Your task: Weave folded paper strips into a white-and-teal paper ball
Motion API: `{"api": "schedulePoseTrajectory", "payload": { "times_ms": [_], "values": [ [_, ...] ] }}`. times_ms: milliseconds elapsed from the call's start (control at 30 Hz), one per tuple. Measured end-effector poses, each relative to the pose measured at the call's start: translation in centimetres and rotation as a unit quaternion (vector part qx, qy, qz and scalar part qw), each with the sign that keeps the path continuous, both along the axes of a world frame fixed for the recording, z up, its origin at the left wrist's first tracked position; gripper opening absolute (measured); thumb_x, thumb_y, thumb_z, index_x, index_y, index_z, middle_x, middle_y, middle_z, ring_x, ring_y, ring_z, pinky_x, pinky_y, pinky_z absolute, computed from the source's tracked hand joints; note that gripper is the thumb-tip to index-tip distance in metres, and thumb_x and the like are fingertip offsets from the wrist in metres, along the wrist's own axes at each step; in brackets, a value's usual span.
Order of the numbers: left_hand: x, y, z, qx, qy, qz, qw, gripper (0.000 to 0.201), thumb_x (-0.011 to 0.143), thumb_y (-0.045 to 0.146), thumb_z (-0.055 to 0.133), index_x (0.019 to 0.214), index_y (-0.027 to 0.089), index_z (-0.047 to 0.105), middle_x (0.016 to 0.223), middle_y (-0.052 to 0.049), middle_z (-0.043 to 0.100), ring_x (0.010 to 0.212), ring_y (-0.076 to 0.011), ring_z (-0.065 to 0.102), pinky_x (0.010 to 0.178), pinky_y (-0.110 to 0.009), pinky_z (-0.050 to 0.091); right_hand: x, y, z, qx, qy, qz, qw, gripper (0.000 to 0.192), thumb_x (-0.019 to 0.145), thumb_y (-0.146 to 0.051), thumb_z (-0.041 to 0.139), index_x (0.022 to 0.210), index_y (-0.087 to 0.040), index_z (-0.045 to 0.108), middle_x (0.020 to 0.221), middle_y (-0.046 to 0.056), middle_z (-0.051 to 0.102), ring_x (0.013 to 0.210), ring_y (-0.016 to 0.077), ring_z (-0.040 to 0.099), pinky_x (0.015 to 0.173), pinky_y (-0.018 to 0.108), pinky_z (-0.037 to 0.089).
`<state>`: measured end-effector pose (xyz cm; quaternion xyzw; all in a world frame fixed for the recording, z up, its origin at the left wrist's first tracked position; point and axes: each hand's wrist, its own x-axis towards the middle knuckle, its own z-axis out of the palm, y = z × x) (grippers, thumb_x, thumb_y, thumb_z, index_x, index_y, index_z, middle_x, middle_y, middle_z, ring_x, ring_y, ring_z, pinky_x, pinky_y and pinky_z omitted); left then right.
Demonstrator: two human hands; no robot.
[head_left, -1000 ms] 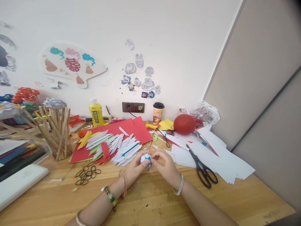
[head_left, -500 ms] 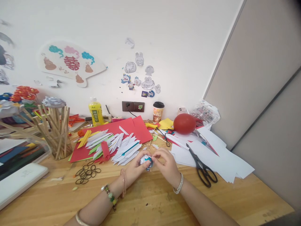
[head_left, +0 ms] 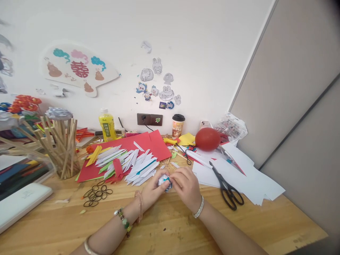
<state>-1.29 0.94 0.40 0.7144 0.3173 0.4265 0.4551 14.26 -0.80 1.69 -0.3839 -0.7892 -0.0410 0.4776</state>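
A small folded-paper piece (head_left: pixel 165 180), white and blue, is gripped between the thumb and fingers of my left hand (head_left: pixel 154 188). My right hand (head_left: pixel 186 185) pinches at its right side, fingertips pressed together on the paper's edge; exactly what they grip is too small to make out. Just behind my hands lies a pile of folded white paper strips (head_left: pixel 142 167), with a few blue, green and red ones among them, partly on red paper sheets (head_left: pixel 159 145).
Black scissors (head_left: pixel 225 186) lie at the right on white paper sheets (head_left: pixel 255 180). Black rubber bands (head_left: pixel 97 194) are to the left. A jar of wooden sticks (head_left: pixel 66 152), a yellow bottle (head_left: pixel 107 125), a paper cup (head_left: pixel 177 126) and a red balloon (head_left: pixel 207 139) stand farther back.
The view has shifted slightly. My right hand has turned a little, its fingers closer in against the folded paper. My left hand keeps its hold.
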Motion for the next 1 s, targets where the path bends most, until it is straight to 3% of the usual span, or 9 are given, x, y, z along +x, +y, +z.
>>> {"api": "schedulePoseTrajectory", "payload": {
  "times_ms": [133,233,567,833,1000],
  "values": [
    [0.01,-0.05,0.17,-0.001,-0.006,-0.012,1.0,0.036,0.078,0.053,0.043,0.09,0.019,0.047,0.084,-0.001,0.049,0.079,-0.0164,0.048,0.072,-0.027,0.041,-0.27,0.11,0.43,-0.087,0.09,0.031,0.992,0.009,0.083,-0.02,0.049,0.075,-0.02,0.055,0.077,0.002,0.056,0.078,0.0163,0.051,0.071,0.03,0.043],
    [-0.03,0.0,0.12,-0.002,-0.008,-0.012,1.0,0.035,0.078,0.052,0.044,0.09,0.019,0.048,0.083,-0.001,0.05,0.08,-0.0168,0.048,0.072,-0.027,0.041,-0.29,0.22,0.58,-0.109,0.107,0.035,0.988,0.01,0.083,-0.02,0.05,0.074,-0.02,0.054,0.076,0.001,0.056,0.076,0.0153,0.052,0.07,0.029,0.043],
    [0.18,-0.12,0.42,-0.002,-0.021,0.017,1.0,0.035,0.076,0.05,0.049,0.092,0.018,0.051,0.093,-0.004,0.055,0.088,-0.0196,0.05,0.08,-0.03,0.041,0.08,-0.16,-0.09,0.05,-0.045,-0.066,0.996,0.011,0.084,-0.017,0.049,0.083,-0.019,0.06,0.076,0.005,0.061,0.072,0.0181,0.049,0.065,0.032,0.04],
    [0.1,0.02,-0.13,-0.028,-0.043,0.015,0.999,0.037,0.075,0.048,0.051,0.097,0.018,0.052,0.098,-0.006,0.057,0.088,-0.0204,0.052,0.074,-0.03,0.044,-0.11,-0.22,-0.32,0.061,-0.042,-0.081,0.994,0.016,0.086,-0.02,0.047,0.095,-0.02,0.06,0.084,0.006,0.063,0.077,0.0185,0.053,0.067,0.033,0.042],
    [0.09,-0.01,0.03,-0.021,-0.036,0.014,0.999,0.036,0.076,0.048,0.05,0.097,0.019,0.053,0.098,-0.005,0.057,0.088,-0.0203,0.052,0.075,-0.03,0.045,-0.13,-0.31,-0.1,0.079,-0.041,-0.09,0.992,0.014,0.086,-0.019,0.047,0.09,-0.02,0.061,0.079,0.006,0.064,0.074,0.019,0.053,0.066,0.034,0.042]
  ]
}}
